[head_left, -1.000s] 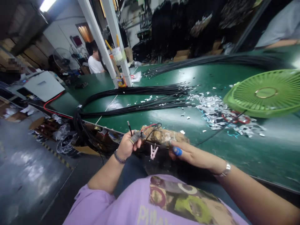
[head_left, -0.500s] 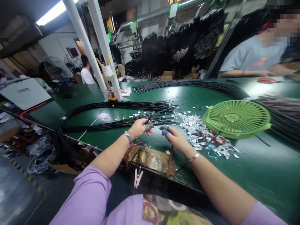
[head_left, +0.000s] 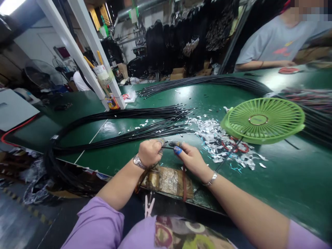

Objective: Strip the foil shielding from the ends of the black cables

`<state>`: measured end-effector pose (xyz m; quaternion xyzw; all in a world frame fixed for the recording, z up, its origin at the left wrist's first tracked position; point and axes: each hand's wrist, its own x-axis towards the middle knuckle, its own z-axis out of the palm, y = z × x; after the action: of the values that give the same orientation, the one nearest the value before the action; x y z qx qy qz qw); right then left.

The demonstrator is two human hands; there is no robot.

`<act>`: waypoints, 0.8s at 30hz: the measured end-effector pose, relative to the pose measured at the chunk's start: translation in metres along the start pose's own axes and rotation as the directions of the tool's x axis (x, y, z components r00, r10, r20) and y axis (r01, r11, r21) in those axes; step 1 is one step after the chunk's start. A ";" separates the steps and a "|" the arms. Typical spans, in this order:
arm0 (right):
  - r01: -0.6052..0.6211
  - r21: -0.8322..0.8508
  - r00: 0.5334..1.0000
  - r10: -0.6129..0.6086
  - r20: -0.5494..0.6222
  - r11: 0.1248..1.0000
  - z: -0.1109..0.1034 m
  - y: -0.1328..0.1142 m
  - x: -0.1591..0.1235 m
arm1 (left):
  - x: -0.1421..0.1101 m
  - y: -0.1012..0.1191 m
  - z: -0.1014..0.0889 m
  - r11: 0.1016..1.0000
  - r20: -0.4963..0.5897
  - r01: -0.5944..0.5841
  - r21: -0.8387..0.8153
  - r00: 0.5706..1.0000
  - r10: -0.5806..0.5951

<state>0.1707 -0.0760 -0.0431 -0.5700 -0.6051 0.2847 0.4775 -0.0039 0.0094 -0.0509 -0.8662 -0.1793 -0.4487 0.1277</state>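
My left hand (head_left: 150,152) is closed round a thin black cable (head_left: 167,147) close to its end. From the other side, my right hand (head_left: 190,156) pinches the same cable end, with a blue wrap on its thumb and dark covers on fingertips. Both hands hover over the front of the green table, above a taped brown block (head_left: 166,180) with a strap round it. Just behind them lies a looped bundle of black cables (head_left: 135,136), its cut ends pointing right. Silvery foil scraps (head_left: 212,138) are strewn beyond my right hand.
A green round fan (head_left: 264,121) stands right of the scraps. Another black cable bundle (head_left: 207,81) curves along the back. White posts (head_left: 89,45) rise at the left. A co-worker in a grey shirt (head_left: 272,45) sits across the table. A pink clothespin (head_left: 149,206) hangs at the front edge.
My right hand has come over to the cable end and now pinches it beside my left hand. Half a second ago the hands were apart. The view has shifted slightly.
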 end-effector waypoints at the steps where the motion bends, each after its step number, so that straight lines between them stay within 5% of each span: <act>1: 0.005 0.011 1.000 -0.005 0.011 1.000 0.000 -0.002 0.000 | 0.002 0.002 -0.001 1.000 -0.018 -0.022 0.019 1.000 0.022; 24: 0.020 -0.027 0.999 -0.019 0.030 0.999 0.002 -0.004 0.002 | 0.003 0.008 -0.002 0.999 0.003 -0.034 0.027 0.999 0.034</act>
<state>0.1672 -0.0748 -0.0396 -0.5663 -0.6216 0.2802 0.4631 0.0002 0.0020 -0.0477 -0.8679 -0.1707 -0.4427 0.1468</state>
